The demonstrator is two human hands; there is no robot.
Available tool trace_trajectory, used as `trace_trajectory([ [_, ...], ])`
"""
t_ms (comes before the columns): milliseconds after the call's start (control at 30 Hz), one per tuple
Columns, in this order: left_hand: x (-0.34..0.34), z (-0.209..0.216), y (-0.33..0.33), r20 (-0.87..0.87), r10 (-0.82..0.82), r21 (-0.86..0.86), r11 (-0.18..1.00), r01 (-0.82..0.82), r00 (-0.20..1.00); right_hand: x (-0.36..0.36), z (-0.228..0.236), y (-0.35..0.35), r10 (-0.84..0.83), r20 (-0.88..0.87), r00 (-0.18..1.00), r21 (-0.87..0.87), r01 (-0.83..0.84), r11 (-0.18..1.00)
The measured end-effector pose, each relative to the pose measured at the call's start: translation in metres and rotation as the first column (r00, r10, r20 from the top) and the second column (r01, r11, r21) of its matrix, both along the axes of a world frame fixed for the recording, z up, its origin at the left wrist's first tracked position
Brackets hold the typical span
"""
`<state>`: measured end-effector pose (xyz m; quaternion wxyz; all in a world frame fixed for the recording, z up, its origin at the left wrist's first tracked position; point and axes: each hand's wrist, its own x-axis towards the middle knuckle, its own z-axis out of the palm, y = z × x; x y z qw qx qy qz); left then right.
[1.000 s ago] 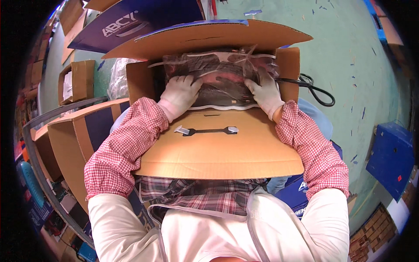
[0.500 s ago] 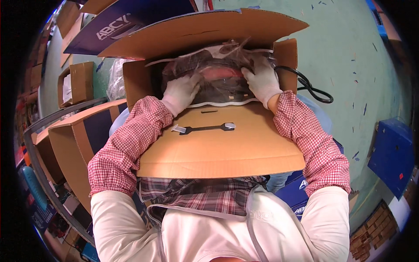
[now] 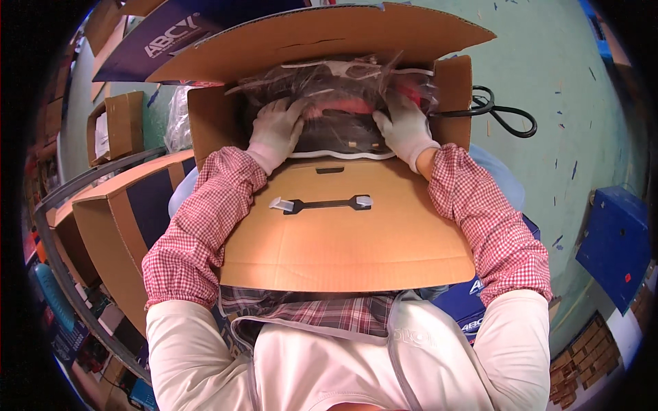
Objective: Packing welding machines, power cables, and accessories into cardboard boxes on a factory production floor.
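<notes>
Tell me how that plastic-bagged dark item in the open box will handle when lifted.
The clear plastic bag looks crinkled and glossy, so probably slippery and loose over its contents. The dark item inside fills the cardboard box and both gloved hands, left hand and right hand, press on it, suggesting bulk, perhaps awkward one-handed.

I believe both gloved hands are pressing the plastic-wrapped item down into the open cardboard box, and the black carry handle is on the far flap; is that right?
Not quite. The head view shows the black carry handle on the near flap, the one toward the person, not the far flap. The rest holds: the left hand and right hand, both gloved, rest on the plastic-wrapped item inside the open cardboard box.
</notes>
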<state>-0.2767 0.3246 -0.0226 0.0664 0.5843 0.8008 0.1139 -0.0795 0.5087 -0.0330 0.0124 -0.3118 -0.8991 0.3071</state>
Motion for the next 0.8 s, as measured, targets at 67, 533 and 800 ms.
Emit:
trace_trajectory([
  [67, -0.002, 0.004, 0.004, 0.101, -0.032, -0.018, 0.999, 0.034, 0.994, -0.003, -0.005, 0.002, -0.023, -0.015, 1.0, -0.007, 0.023, 1.0],
  [533, -0.003, 0.017, 0.035, 0.11, -0.012, -0.261, 0.964, 0.04, 0.994, -0.023, -0.002, 0.022, -0.085, 0.097, 0.992, -0.22, 0.104, 0.97],
  [800, 0.015, 0.038, 0.027, -0.047, 0.044, -0.275, 0.96, -0.055, 0.998, -0.029, 0.003, 0.012, -0.148, -0.167, 0.975, -0.276, 0.097, 0.956],
])
